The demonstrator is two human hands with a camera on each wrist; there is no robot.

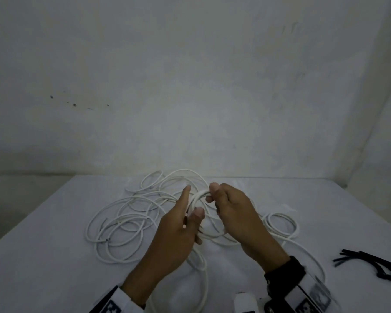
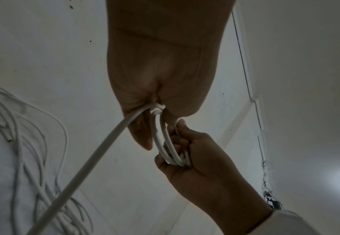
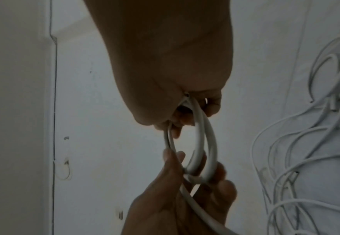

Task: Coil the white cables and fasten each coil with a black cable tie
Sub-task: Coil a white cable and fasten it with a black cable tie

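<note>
Both hands hold a small coil of white cable (image 1: pixel 198 196) above the table. My left hand (image 1: pixel 193 205) pinches its near side between thumb and curled fingers, with the index finger pointing straight out. My right hand (image 1: pixel 212 193) grips the far side with thumb on top. In the left wrist view the coil (image 2: pixel 163 143) runs from my left hand (image 2: pixel 156 109) down into the right hand (image 2: pixel 187 157), and the cable's free length (image 2: pixel 94 155) trails down to the left. The right wrist view shows the same coil (image 3: pixel 202 135) between both hands. Black cable ties (image 1: pixel 375 263) lie at the right.
Several loose white cables (image 1: pixel 122 222) sprawl over the white-covered table (image 1: pixel 43 256) to the left and behind my hands. Another loose loop (image 1: pixel 280 224) lies to the right. A white boxy object (image 1: pixel 244 301) sits at the near edge. A bare wall stands close behind.
</note>
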